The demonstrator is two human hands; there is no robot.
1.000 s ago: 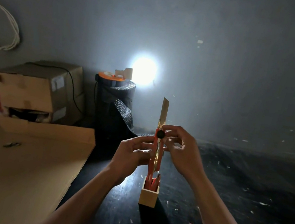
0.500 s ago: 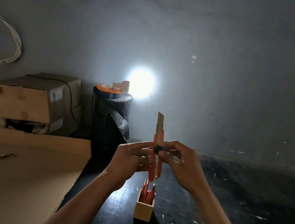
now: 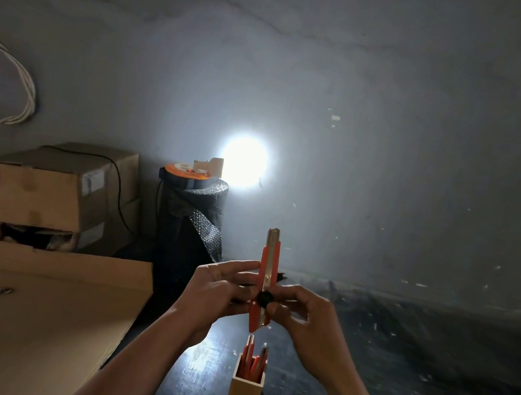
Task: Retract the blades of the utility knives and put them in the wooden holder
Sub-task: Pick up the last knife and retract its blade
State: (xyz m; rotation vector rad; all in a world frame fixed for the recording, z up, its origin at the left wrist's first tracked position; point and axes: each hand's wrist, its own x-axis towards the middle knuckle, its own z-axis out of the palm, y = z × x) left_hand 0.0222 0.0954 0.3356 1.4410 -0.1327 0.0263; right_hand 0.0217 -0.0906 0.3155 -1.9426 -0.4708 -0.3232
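An orange utility knife stands upright in the air between both hands. Only a short metal tip shows above its orange body. My left hand grips the knife's body from the left. My right hand pinches the black slider knob on its front. Directly below, a small square wooden holder stands on the dark table, with several orange knives upright in it.
A large flat cardboard sheet covers the table's left side, with cardboard boxes behind it. A black roll of bubble wrap stands at the back, an orange reel on top. A bright light glares on the wall.
The blade has slid down into the knife's body, from long to a short tip. The slider knob and my right hand moved down the handle. The knife sits higher above the holder.
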